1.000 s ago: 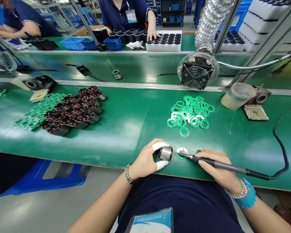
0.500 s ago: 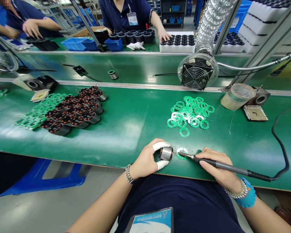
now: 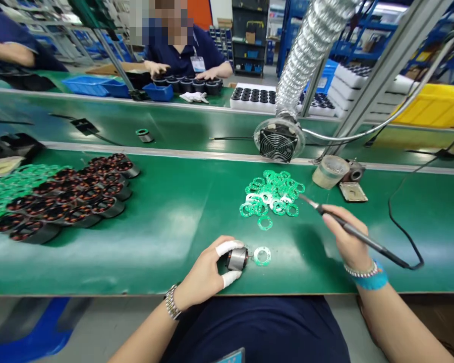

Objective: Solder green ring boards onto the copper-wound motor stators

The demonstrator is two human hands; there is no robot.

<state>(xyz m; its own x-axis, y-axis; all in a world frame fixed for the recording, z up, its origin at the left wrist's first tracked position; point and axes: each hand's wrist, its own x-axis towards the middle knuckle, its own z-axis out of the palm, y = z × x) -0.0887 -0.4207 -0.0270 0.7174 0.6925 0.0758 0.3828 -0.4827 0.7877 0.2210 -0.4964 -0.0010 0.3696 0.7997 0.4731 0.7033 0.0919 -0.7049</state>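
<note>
Between its white-covered thumb and finger, my left hand (image 3: 208, 269) holds a grey motor core (image 3: 237, 258) on its side near the bench's front edge. A green ring board (image 3: 262, 256) lies flat just right of the core, with thin wires between them. My right hand (image 3: 348, 237) is closed around a black soldering iron (image 3: 357, 233), raised up and to the right of that ring. The iron's tip points up-left, toward the right side of a pile of green ring boards (image 3: 274, 189), and is apart from the ring beside the core.
Rows of wound cores (image 3: 79, 196) and more green boards (image 3: 22, 186) stand at left. A tub (image 3: 330, 171), a sponge tray (image 3: 353, 192) and a fan (image 3: 277, 143) are at the back right. Co-workers sit across the bench (image 3: 166, 176).
My right hand has lifted the iron away from the ring, up and to the right. My left hand still holds the core. The camera view has shifted, and the co-worker's hands are now both at the black parts.
</note>
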